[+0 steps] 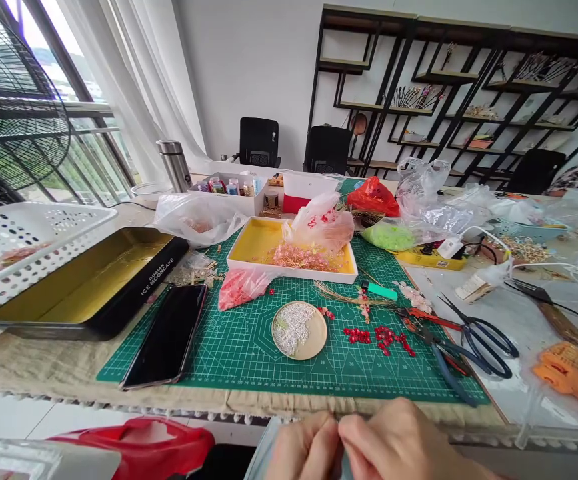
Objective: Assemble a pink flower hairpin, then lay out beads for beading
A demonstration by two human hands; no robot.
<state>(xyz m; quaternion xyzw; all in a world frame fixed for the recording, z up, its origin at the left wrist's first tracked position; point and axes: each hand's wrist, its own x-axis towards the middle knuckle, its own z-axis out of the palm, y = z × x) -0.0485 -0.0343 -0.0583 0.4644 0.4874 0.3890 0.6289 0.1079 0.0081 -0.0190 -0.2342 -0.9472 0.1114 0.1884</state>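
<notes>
At the bottom edge of the view, my left hand (299,448) and my right hand (399,441) meet in front of the table edge. The fingers of both are pinched together, tips almost touching; whatever they hold is hidden or too small to make out. Just beyond them lies a green cutting mat (269,373). On it sits a round dish (319,348) of small white beads (296,327). Red beads (391,340) are scattered to the right of the dish. Pliers (449,377) and dark-handled scissors (489,340) lie at the mat's right side.
A black phone (166,337) and a black tray (93,310) lie left. Behind the dish stands a white-rimmed box (293,272) with pink beaded sprigs. A green lighter (381,291), glue bottle (481,283) and orange tool (571,383) lie right. A red bag (143,443) is below the table edge.
</notes>
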